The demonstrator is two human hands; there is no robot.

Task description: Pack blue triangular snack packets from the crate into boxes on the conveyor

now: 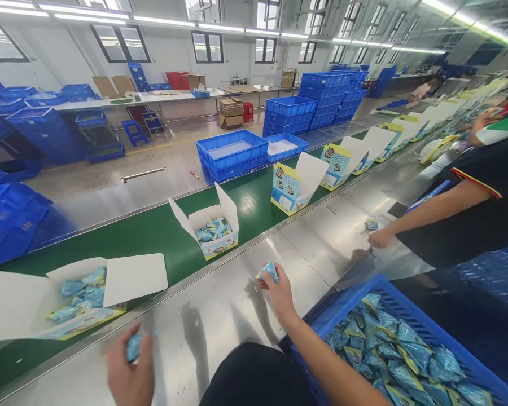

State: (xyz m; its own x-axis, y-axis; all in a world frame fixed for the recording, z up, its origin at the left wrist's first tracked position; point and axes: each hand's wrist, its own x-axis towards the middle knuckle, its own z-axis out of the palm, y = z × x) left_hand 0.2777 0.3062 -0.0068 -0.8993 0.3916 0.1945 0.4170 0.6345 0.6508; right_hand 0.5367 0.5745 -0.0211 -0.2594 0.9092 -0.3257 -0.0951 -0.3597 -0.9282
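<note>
My left hand (129,375) is closed around a small blue packet (134,345) at the bottom left, above the steel table (220,316). My right hand (279,290) grips another blue packet (268,272) over the table's middle, just short of the green conveyor belt (152,234). An open white carton (214,231) half filled with blue packets stands on the belt beyond my right hand. A second open carton (84,296) with packets lies at the left. A blue crate (402,344) full of blue packets sits by my right arm.
Further open cartons (294,186) stand in a row along the belt to the right. A co-worker's hand (381,238) rests on the steel table by a packet (371,224). Blue crates (232,152) are stacked on the floor beyond the belt.
</note>
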